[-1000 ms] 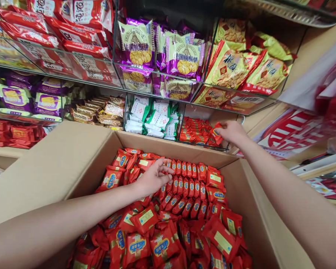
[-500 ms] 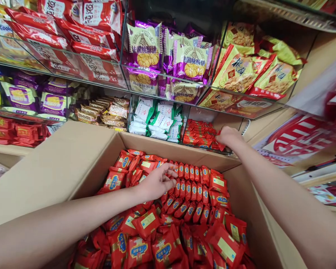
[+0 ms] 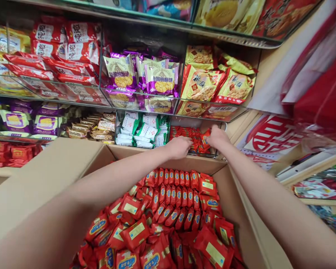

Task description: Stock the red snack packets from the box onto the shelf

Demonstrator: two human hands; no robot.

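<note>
Both my hands are inside the small shelf compartment behind the box. My right hand is closed on a red snack packet at the compartment's right side. Just left of it, my left hand hangs over the compartment's front edge, fingers curled together. Whatever lies under those fingertips is hidden. Small red packets lie around both hands in the compartment. Below my forearms, an open cardboard box contains many red packets, some in upright rows and others loose in front.
Left of the compartment are green-and-white packets and brown-wrapped bars. The shelf above holds purple biscuit packets and yellow-red packets behind clear fronts. A box flap spreads left; red plastic packaging hangs at right.
My left hand has moved from above the box's packets up to the compartment. My right hand remains there, now with a red packet showing in its fingers. The camera view has shifted.
</note>
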